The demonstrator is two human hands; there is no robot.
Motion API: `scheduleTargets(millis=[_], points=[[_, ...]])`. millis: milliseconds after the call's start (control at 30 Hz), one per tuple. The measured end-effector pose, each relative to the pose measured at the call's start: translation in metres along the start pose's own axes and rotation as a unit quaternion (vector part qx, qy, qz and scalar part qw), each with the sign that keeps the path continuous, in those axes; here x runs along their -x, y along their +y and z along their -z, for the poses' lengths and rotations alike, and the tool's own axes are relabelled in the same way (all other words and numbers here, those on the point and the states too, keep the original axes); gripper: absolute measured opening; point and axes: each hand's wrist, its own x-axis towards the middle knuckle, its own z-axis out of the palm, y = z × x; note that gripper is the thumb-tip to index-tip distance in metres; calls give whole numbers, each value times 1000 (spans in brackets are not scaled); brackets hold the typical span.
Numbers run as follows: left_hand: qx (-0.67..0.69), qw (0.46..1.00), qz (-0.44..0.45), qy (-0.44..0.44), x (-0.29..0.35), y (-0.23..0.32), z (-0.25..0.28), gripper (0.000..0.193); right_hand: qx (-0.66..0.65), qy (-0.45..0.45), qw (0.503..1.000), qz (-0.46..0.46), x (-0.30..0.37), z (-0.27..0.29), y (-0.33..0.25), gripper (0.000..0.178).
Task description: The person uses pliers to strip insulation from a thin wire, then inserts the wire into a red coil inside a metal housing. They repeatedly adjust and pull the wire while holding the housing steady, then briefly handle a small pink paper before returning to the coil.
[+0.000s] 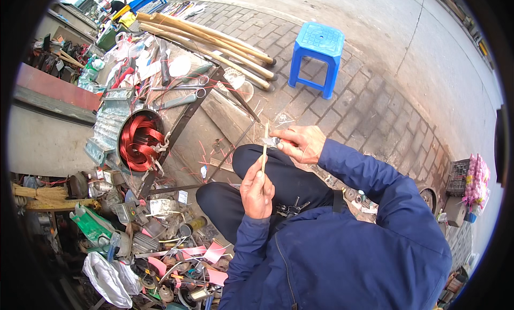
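Two bare hands meet above the knees in the head view, with a thin wooden stick (pixel 265 153) between them, its upper end pointing away from the body. The left hand (pixel 257 195) is closed on the stick's lower part, thumb and fingers pinching it, probably to steady it while leaving the upper length exposed. The right hand (pixel 303 144) is curled around a small tool (pixel 272 142), its pale end at the stick and seemingly touching it, though the tool's exact form is too small to tell. Holding both over the dark trousers (pixel 284 178) likely keeps the forearms near the body and the grip firm. Red wire (pixel 140 143) sits coiled in a metal container (pixel 110 122), perhaps tipped toward the person for easy reach. As for edges, the dark metal rim of the workbench (pixel 184 116) slants along the left, and mixed clutter (pixel 176 262) crowds the lower left, so the left elbow seems to have less room. The right arm has more, over brick paving (pixel 375 109) with the blue stool (pixel 320 39) well apart, farther out beyond the hands.
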Motion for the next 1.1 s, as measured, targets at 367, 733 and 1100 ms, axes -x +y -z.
scheduleTargets(millis=[367,733,1100], points=[[-32,999,-6,6,1,-10,3,37,-485,39,822,-297,-25,6,16,26],[328,922,177,-108,-3,6,13,41,-520,66,813,-252,-47,13,-2,19],[212,975,72,-6,-32,1,11,33,-26,-17,999,-17,-3,-6,-43,37]])
